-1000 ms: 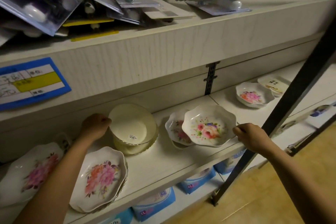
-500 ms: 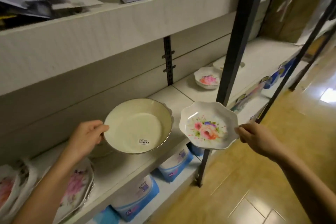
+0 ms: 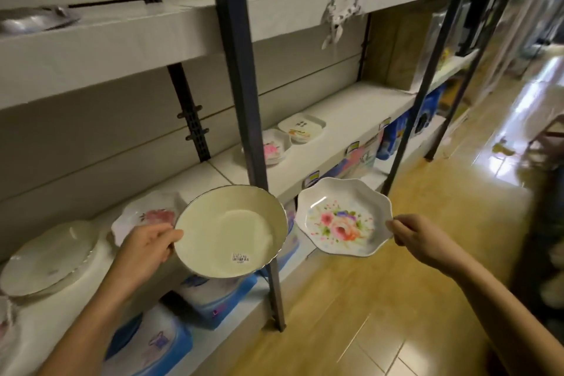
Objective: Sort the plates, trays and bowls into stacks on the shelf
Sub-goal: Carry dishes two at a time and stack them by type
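My left hand (image 3: 146, 247) grips the left rim of a plain cream bowl (image 3: 229, 230) with a barcode sticker, held in the air in front of the shelf (image 3: 345, 113). My right hand (image 3: 418, 236) pinches the right edge of a scalloped floral plate (image 3: 343, 220), also off the shelf. On the shelf lie a floral scalloped plate (image 3: 149, 214) behind the bowl, a cream bowl (image 3: 45, 256) at the left, a pink-flowered bowl (image 3: 274, 146) and a square white tray (image 3: 302, 127) further right.
A dark metal upright (image 3: 244, 85) stands between the held dishes and the shelf; a second post (image 3: 427, 70) rises to the right. Blue packs (image 3: 213, 299) fill the bottom shelf. An upper shelf (image 3: 122, 36) overhangs. Wooden floor (image 3: 381, 314) lies on the right.
Both dishes came off the shelf and now hang out in front of it. The view has swung right along the shelf, with the upright now behind the bowl.
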### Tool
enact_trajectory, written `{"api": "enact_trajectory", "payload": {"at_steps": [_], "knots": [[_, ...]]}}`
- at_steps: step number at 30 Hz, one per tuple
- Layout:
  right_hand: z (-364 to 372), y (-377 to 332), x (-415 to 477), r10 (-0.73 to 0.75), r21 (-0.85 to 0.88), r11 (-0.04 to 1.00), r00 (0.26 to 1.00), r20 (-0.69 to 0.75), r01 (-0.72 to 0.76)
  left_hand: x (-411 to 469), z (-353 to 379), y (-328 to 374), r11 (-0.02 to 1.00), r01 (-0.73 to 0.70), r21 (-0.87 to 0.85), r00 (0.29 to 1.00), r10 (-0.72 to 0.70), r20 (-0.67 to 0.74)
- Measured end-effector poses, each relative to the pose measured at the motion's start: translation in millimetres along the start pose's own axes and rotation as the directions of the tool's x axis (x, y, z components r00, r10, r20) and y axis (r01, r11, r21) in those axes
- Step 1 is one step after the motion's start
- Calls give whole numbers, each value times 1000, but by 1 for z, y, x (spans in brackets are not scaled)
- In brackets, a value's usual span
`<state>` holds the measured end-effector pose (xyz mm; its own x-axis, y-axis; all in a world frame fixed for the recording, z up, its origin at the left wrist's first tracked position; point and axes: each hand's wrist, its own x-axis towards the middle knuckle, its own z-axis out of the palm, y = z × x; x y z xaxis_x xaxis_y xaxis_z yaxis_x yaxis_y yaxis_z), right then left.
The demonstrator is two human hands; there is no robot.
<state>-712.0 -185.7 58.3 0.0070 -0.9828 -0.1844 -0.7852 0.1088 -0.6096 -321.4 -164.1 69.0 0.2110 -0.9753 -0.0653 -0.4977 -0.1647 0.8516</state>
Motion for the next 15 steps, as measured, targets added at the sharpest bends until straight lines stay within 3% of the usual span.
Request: {"api": "enact_trajectory", "payload": {"at_steps": [7, 15], "knots": [[-56, 63, 18, -4, -13, 1000, 1000, -19, 4, -6, 92, 44, 999, 20, -37, 999, -22, -41], [-93, 95, 69, -6, -9, 1000, 1000, -18, 6, 23, 146, 80, 999, 48, -15, 997, -49, -66]]}}
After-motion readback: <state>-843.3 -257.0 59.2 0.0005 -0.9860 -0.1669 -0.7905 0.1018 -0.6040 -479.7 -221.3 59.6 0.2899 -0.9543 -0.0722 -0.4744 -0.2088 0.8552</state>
